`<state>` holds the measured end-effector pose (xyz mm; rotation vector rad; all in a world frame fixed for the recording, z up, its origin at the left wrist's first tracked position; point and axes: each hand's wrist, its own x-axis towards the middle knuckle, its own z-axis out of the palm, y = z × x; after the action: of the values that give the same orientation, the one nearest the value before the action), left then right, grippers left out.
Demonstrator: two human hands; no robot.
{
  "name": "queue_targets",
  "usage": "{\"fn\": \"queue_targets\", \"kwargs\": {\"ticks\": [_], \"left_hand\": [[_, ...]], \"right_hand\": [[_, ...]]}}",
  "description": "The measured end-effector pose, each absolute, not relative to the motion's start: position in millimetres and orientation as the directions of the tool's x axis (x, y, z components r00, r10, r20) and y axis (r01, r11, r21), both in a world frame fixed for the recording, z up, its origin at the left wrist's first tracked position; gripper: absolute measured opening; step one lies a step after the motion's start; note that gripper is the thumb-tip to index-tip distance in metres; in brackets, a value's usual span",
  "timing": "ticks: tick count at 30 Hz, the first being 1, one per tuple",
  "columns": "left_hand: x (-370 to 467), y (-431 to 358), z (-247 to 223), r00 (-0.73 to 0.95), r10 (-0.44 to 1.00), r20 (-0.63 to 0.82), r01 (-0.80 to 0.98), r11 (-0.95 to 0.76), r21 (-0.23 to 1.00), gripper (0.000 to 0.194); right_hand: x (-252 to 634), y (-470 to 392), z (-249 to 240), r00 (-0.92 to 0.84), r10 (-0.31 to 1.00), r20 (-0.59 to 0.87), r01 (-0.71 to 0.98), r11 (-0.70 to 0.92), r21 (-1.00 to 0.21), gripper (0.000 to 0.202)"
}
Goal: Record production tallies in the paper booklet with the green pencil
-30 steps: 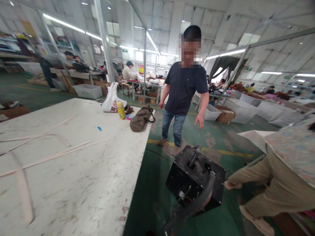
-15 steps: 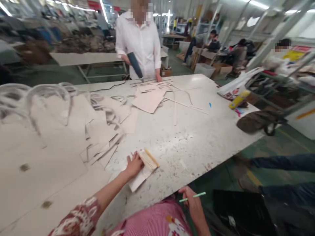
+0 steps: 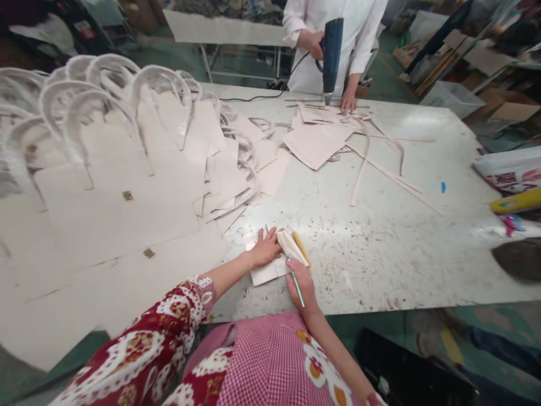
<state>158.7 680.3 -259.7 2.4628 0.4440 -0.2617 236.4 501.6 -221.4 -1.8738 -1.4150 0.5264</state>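
Observation:
My left hand (image 3: 266, 248) lies spread on a pale folded piece (image 3: 268, 273) near the table's front edge, its fingers apart and pressing on it. My right hand (image 3: 302, 285) is closed round a thin green pen-like stick (image 3: 297, 290), whose upper end reaches the piece beside my left fingers. A cream strip or stack (image 3: 291, 247) lies at the piece's right side, with a yellow stick (image 3: 301, 248) along it.
Many pale panels with looped handles (image 3: 169, 84) cover the table's (image 3: 401, 248) left side. Across it a person in white (image 3: 333, 62) holds a blue heat gun (image 3: 332, 53) over pale pieces (image 3: 316, 144). A yellow tube (image 3: 518, 201) lies at right.
The view has swung left and down. My right hand has come up from beyond the table's edge to the pale piece with the green stick. My left hand stays on the piece.

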Motion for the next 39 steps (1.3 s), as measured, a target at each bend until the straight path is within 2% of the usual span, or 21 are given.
{"fn": "queue_targets", "kwargs": {"ticks": [4,9,13,20,22,26,29,35,39], "left_hand": [[157,681,-261,0.935,0.239,-0.262,0.350,-0.743,0.570,0.067],[156,680,-265,0.944,0.227,-0.239,0.326,-0.755,0.569,0.066],[154,680,-269,0.959,0.215,-0.183,0.282,-0.767,0.576,0.071],[143,682,-274,0.972,0.223,-0.077,0.220,-0.741,0.635,0.081],[141,682,-272,0.974,0.219,-0.062,0.207,-0.736,0.644,0.077],[141,683,-268,0.978,0.193,-0.079,0.199,-0.741,0.642,0.049],[144,683,-267,0.978,0.181,-0.099,0.201,-0.727,0.657,0.045],[147,689,-264,0.975,0.207,-0.080,0.205,-0.701,0.683,0.073],[139,688,-256,0.960,0.275,-0.049,0.234,-0.694,0.681,0.068]], "right_hand": [[243,489,-229,0.392,0.900,0.189,0.775,-0.213,-0.595,0.042],[248,486,-238,0.322,0.940,0.116,0.846,-0.231,-0.481,0.042],[257,493,-245,0.264,0.961,0.083,0.833,-0.184,-0.522,0.043],[267,503,-251,0.338,0.936,0.097,0.754,-0.207,-0.623,0.049],[271,505,-250,0.396,0.913,0.097,0.717,-0.241,-0.654,0.049],[285,508,-244,0.447,0.890,0.088,0.669,-0.267,-0.693,0.048],[291,512,-240,0.361,0.929,0.086,0.699,-0.209,-0.684,0.049],[279,522,-242,0.064,0.995,0.075,0.781,-0.003,-0.624,0.056],[274,525,-245,0.013,0.998,0.069,0.805,0.031,-0.593,0.061]]}}
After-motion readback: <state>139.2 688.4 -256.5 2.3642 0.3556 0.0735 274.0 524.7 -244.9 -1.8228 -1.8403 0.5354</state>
